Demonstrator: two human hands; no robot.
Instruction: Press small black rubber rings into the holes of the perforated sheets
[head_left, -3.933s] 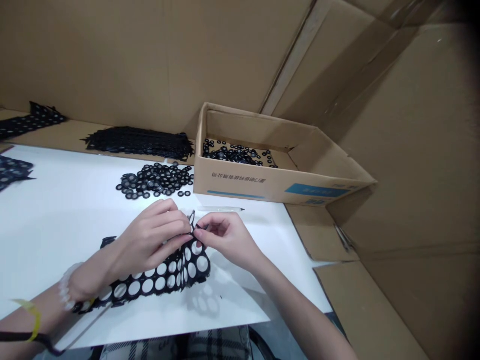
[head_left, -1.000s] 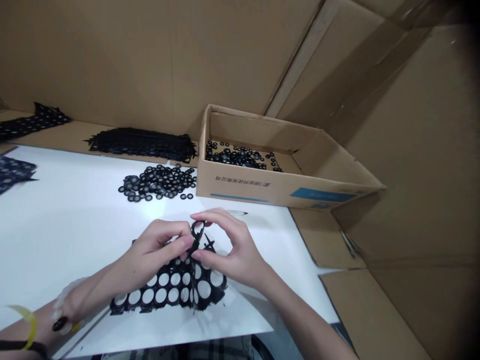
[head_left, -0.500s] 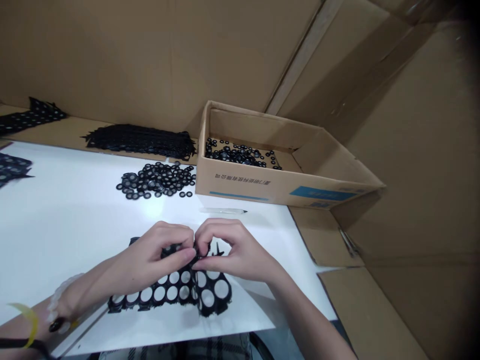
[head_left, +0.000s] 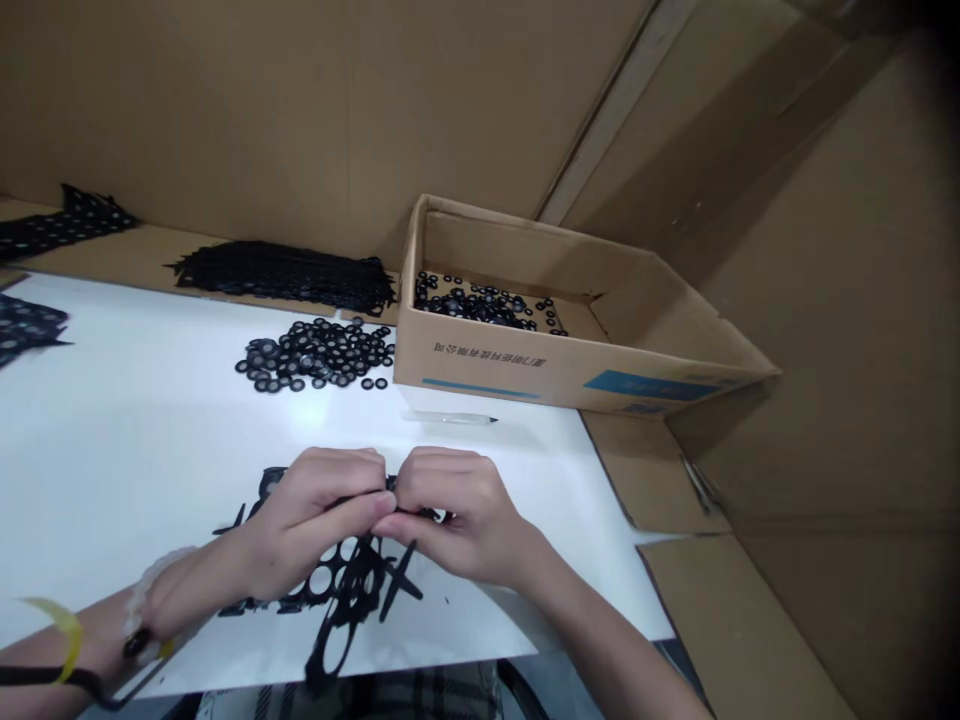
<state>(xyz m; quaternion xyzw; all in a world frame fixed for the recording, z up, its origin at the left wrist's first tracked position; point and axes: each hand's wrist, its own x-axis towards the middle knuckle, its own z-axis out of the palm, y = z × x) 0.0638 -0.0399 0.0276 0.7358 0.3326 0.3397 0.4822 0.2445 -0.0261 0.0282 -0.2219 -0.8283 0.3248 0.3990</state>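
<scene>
Both hands meet above the white table, thumbs nearly touching. My left hand (head_left: 315, 520) is closed, pinching a black perforated rubber sheet (head_left: 321, 580) between thumb and fingers. Close beside it, my right hand (head_left: 457, 510) is closed on the same sheet. Rows of round holes show in the part under my left hand. A torn, twisted strip with a large loop (head_left: 330, 650) hangs down toward the table's front edge. My fingers hide the gripped part of the sheet.
Behind the hands lies a white pen-like tool (head_left: 450, 418). A pile of small black rings (head_left: 319, 355) sits left of an open cardboard box (head_left: 487, 355) holding more rings. Stacked black sheets (head_left: 285, 275) lie along the back cardboard wall, with other perforated sheets (head_left: 30, 328) at far left.
The sheet's right part, flat with round holes before, is now folded and twisted down between my hands. My right hand's fingers have curled in more tightly.
</scene>
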